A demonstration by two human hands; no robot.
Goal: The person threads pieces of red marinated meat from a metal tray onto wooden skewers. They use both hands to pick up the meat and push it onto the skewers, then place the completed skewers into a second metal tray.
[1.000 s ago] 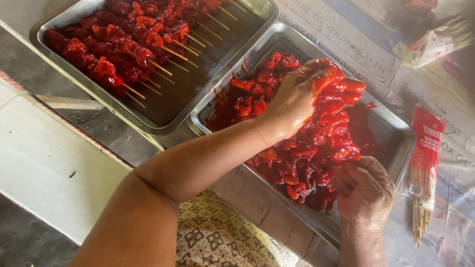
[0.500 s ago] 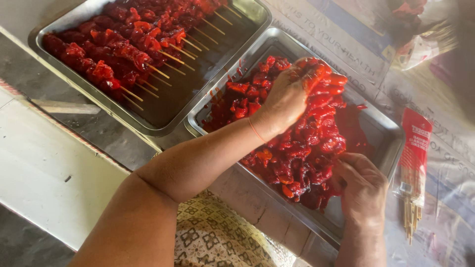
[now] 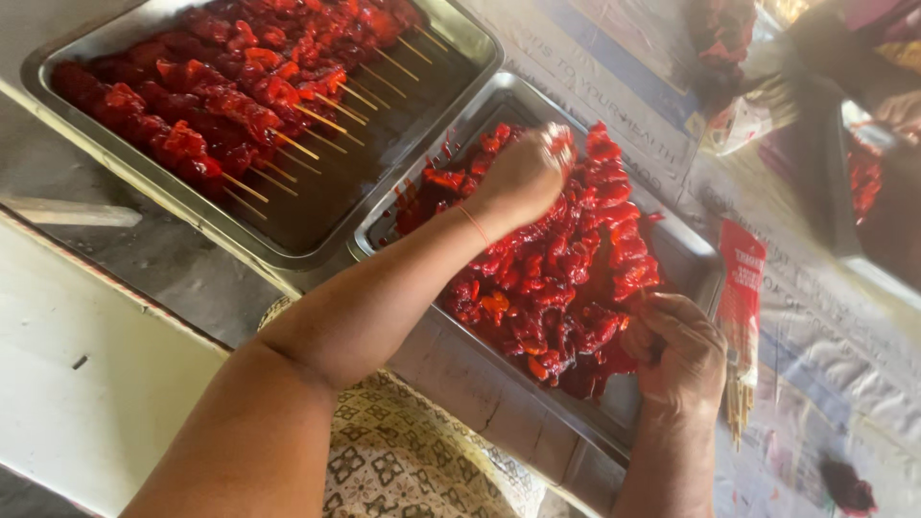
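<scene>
A steel tray (image 3: 693, 257) holds a heap of loose red marinated meat (image 3: 556, 278). My left arm reaches across from the lower left. My left hand (image 3: 526, 173) is closed like a fist on pieces at the far side of the heap. My right hand (image 3: 679, 353) sits at the tray's near right corner, fingers curled into the meat at the heap's edge. What the right fingers grip is partly hidden. A second steel tray (image 3: 134, 175) to the left holds rows of red meat skewers (image 3: 221, 105), their bamboo ends pointing right.
A red packet of bamboo sticks (image 3: 741, 288) lies right of the meat tray on a printed table cover (image 3: 614, 77). Another person's hand (image 3: 902, 110) and a tray show blurred at the top right. Patterned cloth (image 3: 403, 460) covers my lap; a white board (image 3: 77, 384) lies left.
My left hand has moved leftward over the meat heap and closed on pieces there. My right hand has stayed at the tray's near corner. The view has shifted slightly.
</scene>
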